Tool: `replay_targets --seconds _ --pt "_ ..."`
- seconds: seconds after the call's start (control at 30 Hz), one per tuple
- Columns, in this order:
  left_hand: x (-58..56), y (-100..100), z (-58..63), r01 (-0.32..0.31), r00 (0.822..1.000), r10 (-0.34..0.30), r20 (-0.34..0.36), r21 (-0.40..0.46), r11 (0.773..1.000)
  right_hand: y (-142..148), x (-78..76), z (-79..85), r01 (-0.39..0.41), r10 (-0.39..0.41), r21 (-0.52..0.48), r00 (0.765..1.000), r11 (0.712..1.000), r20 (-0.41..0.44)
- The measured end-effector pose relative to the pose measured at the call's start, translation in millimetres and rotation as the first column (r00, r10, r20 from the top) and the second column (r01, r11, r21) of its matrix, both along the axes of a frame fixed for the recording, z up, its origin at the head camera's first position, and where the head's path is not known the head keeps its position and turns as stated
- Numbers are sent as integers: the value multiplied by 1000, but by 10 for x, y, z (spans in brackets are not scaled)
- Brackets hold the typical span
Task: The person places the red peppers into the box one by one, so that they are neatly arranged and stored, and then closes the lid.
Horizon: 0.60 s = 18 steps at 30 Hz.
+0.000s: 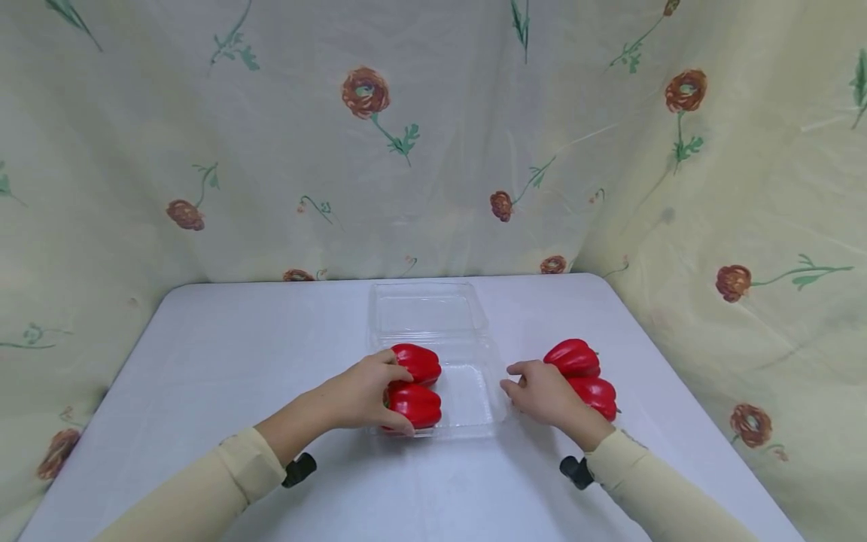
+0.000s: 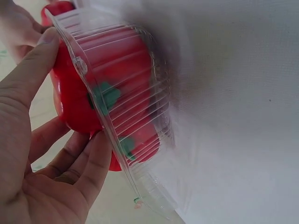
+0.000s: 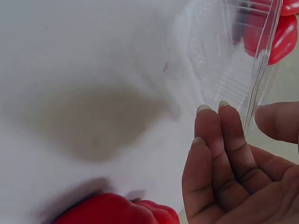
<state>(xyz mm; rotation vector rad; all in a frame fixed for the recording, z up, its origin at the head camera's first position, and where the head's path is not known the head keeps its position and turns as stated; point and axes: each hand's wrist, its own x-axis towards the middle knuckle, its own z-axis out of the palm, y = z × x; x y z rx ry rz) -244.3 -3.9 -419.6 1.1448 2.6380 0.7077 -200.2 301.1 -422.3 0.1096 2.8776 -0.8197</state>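
Note:
Two red bell peppers lie in the left half of a clear plastic clamshell box point(image 1: 467, 395). My left hand point(image 1: 366, 391) holds the nearer bell pepper point(image 1: 415, 405), its thumb on the near side and its fingers on the far side. Against the fingertips sits the farther bell pepper point(image 1: 421, 363). In the left wrist view, green stems show through the ribbed box wall point(image 2: 135, 74). My right hand point(image 1: 542, 391) is just right of the box, fingers loosely bent with nothing between them; in the right wrist view the fingertips are close to the box rim point(image 3: 256, 86).
Two more red bell peppers, a farther one point(image 1: 572, 357) and a nearer one point(image 1: 597, 395), lie right of my right hand. The box's lid point(image 1: 427, 312) is folded back toward the far edge of the white table point(image 1: 271, 331). A flowered curtain point(image 1: 433, 150) hangs behind.

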Motion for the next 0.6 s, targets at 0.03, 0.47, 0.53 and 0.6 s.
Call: replay_targets --seconds 0.03,0.47,0.53,0.6 --pt "-3 -6 -4 -1 1000 1 0 4 1000 19 -4 10 1 -1 4 1000 1000 -4" --pt "-27 -31 -15 0 1000 0 14 23 1000 477 -78 243 -143 192 224 957 964 -217" --pt "-30 -31 -17 0 1000 -1 17 23 1000 550 -100 271 -175 231 250 948 952 -219" --pt "-32 -33 -20 2 1000 -3 17 23 1000 616 -122 293 -184 240 262 950 947 -199"
